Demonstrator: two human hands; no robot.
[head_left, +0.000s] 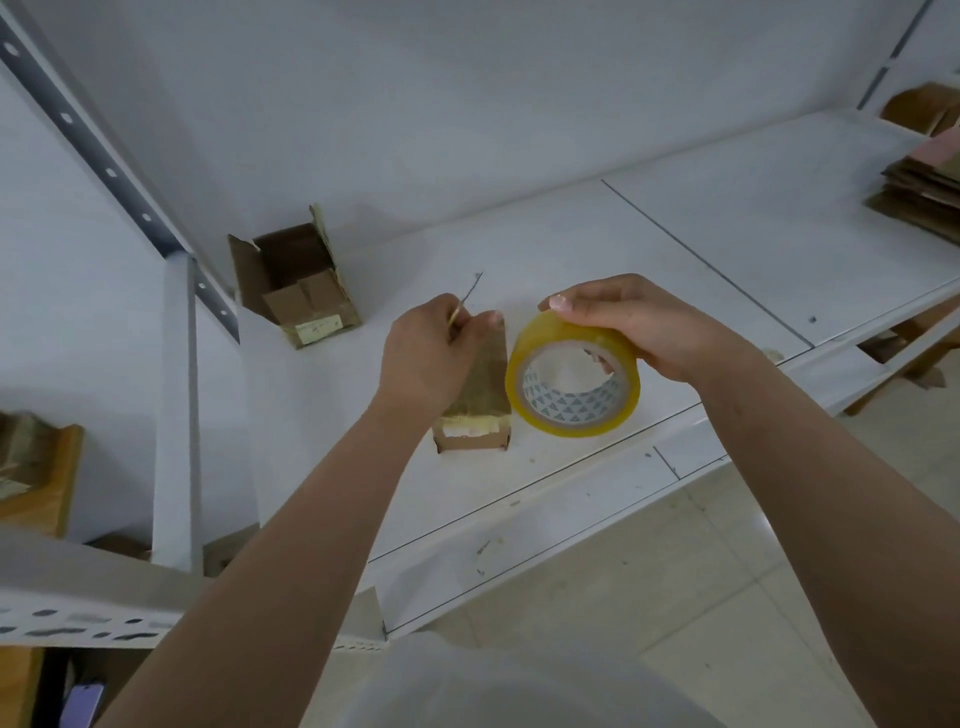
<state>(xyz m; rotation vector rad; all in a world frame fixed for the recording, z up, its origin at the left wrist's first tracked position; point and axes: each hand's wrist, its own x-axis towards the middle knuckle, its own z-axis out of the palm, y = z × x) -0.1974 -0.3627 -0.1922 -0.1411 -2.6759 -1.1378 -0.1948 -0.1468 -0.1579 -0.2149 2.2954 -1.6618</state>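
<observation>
A: Head view: is the taping going well?
B: Taped small box (483, 400) is sitting near the shelf's (675, 249) front edge; left hand (426, 353) is pinching a blade (470, 293), right hand (639, 327) is gripping the tape roll (571, 384); cutting is probably remaining

Counted: 1 tape roll (566, 402) | 1 thin blade (470, 291) | 1 sealed cardboard box (483, 374), near | 1 open cardboard box (293, 280), far left | 1 flattened-cardboard stack (919, 192), far right

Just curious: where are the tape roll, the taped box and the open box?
tape roll (571, 336), head view, yellow outer band.
taped box (470, 441), head view, near end face.
open box (291, 260), head view, inner wall.
</observation>
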